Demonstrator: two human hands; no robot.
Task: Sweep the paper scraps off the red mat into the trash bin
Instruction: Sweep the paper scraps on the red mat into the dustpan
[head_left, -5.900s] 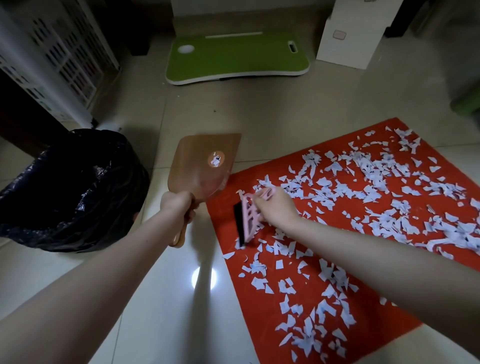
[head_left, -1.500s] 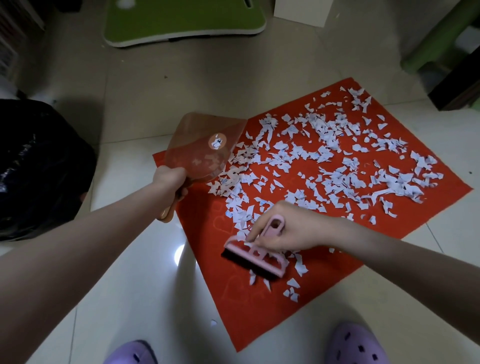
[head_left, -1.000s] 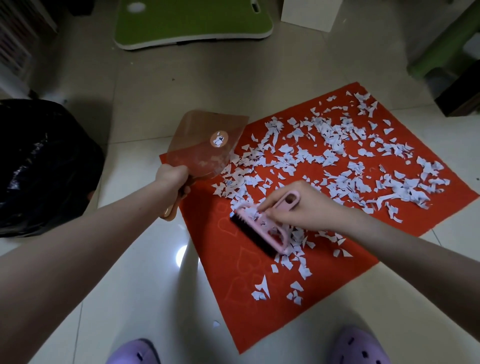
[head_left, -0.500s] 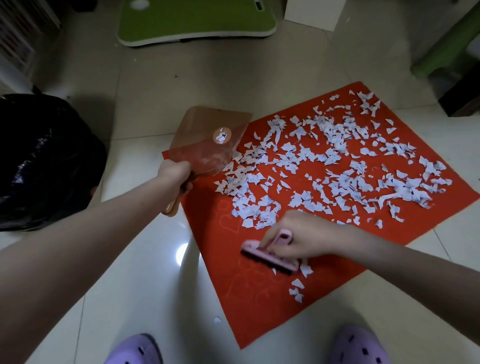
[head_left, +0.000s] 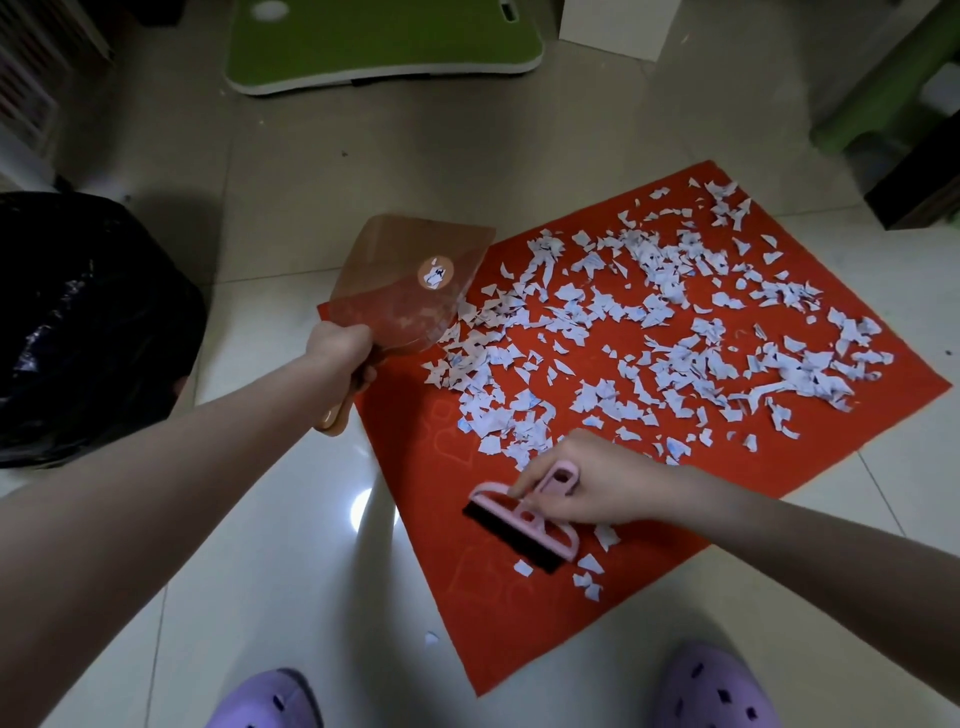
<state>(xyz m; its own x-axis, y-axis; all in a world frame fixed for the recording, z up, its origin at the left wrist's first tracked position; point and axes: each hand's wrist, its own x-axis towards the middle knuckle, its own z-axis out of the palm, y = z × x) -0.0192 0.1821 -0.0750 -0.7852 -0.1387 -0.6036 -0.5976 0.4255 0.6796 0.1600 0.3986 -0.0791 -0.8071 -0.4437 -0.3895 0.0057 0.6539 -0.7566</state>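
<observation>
Hundreds of paper scraps (head_left: 649, 332) cover the red mat (head_left: 493, 634) mid-sweep: the right grip (head_left: 587, 488) curls round a pink brush (head_left: 519, 525), and the left grip (head_left: 340, 345) clasps a dustpan (head_left: 410, 286). Next, likely: brush strays panward, then tip them into the trash bin (head_left: 78, 322).

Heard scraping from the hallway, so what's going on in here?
A person is sweeping paper scraps on a red mat. The right hand grips a pink brush near the mat's near edge, a few scraps beside it. The left hand holds a translucent dustpan by its handle at the mat's left corner. Most scraps lie spread across the mat, and the black-lined trash bin stands off to the left.
</observation>
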